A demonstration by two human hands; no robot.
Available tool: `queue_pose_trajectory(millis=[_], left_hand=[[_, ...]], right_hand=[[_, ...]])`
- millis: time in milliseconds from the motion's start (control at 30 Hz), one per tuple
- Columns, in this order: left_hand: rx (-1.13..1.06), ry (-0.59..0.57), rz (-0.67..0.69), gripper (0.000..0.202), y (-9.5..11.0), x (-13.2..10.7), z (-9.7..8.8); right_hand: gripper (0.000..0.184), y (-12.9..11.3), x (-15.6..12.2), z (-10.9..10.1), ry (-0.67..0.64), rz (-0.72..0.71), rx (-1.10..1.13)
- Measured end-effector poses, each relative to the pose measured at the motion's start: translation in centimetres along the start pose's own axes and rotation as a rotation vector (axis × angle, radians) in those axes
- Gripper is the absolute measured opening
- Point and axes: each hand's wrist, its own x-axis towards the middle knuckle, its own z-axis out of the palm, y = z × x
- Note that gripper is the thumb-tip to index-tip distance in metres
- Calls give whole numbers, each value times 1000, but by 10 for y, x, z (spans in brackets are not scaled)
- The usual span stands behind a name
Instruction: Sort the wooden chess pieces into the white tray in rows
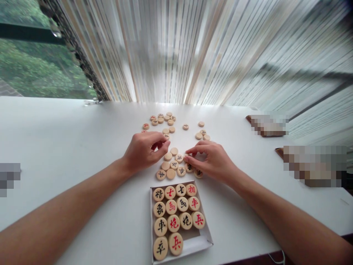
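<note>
Round wooden Chinese chess pieces with red or black characters lie on a white table (68,147). A shallow white box (207,241) near the front edge holds several of them in rows. My left hand (145,151) hovers over a loose cluster of pieces (173,165), its fingers curled into a pinch; whether it holds a piece is hidden. My right hand (211,158) rests on the table beside the cluster, its fingertips pressed on a piece (189,167) at the cluster's right edge.
More loose pieces (162,121) are scattered farther back, with a smaller group (202,134) to the right. Striped curtains (206,51) and a window stand behind the table. Blurred objects sit at the right and left edges.
</note>
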Motion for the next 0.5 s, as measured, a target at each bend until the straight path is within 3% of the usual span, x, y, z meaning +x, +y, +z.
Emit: queue_pose_trajectory(millis=[333, 500], left_hand=[[-28, 119, 91, 19, -5, -2, 7], [-91, 136, 51, 19, 3, -1, 4]], right_hand=[[13, 5, -1, 6, 7, 46, 53], [14, 5, -4, 6, 162, 73, 273]])
